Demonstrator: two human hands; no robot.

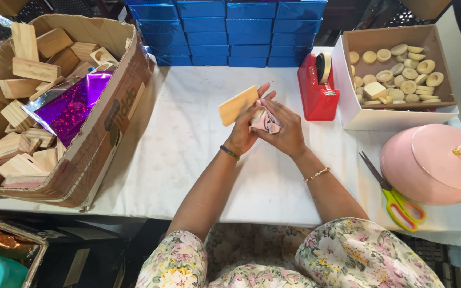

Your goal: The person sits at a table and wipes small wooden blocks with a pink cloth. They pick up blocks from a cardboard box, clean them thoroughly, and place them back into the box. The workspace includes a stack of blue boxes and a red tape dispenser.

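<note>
My left hand (245, 127) grips a flat pale wooden block (238, 105), tilted up above the white-covered table (188, 144). My right hand (286, 129) presses against the left one and pinches a small crumpled pink wrapper (267, 122) at the block's lower end. Both hands meet over the middle of the table. The lower part of the block is hidden by my fingers.
A cardboard box (102, 128) of wooden blocks and purple foil (73, 106) sits at left. Stacked blue boxes (225, 32) line the back. A red tape dispenser (317, 85), a box of round wooden pieces (401, 74), a pink lidded pot (436, 162) and scissors (396, 200) stand at right.
</note>
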